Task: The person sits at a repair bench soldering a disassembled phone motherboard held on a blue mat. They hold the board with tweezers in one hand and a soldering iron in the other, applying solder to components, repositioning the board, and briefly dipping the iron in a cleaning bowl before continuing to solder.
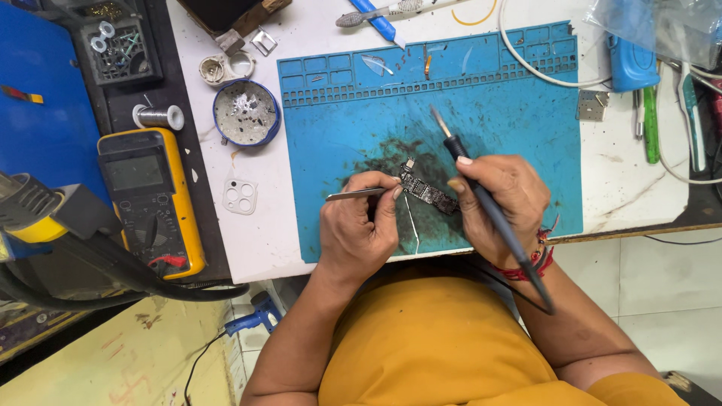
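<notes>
Left hand (357, 225) pinches tweezers (359, 193) at the small circuit board (427, 192) on the blue mat's (511, 128) near edge, right hand (500, 203) grips the soldering iron (481, 192), tip lifted away, soldering seemingly mid-way.

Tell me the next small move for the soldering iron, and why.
Probably tilt the soldering iron down so its tip meets the small circuit board. The right hand holds it with the tip raised over the blue mat, off the board, while the left hand holds tweezers at the board's edge.
</notes>
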